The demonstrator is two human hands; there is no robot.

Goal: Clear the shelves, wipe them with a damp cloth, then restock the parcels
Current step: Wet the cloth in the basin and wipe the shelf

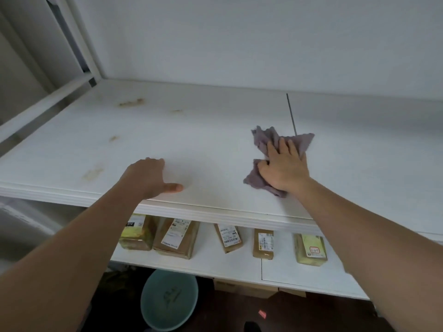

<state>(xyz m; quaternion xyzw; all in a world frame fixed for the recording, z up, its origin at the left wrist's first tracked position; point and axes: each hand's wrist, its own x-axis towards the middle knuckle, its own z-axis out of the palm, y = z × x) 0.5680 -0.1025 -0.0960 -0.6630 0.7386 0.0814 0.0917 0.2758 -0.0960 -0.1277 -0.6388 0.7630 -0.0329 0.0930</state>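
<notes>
Head view: the right hand presses flat on the cloth, fingers straight, not clenched, near the upper shelf's front edge. The left hand rests released beside it. The cloth looks soft and light, best bunched from above. Parcels line the lower shelf; one label reads "010", the rest too blurred.

1. Soft, even, cool light falls on the upper shelf; no hard glare.
2. Space beneath the lower shelf is dim.
3. Wide-angle distortion bends straight edges near the borders.
4. Slight blur softens the forearms and the parcel labels.
</notes>
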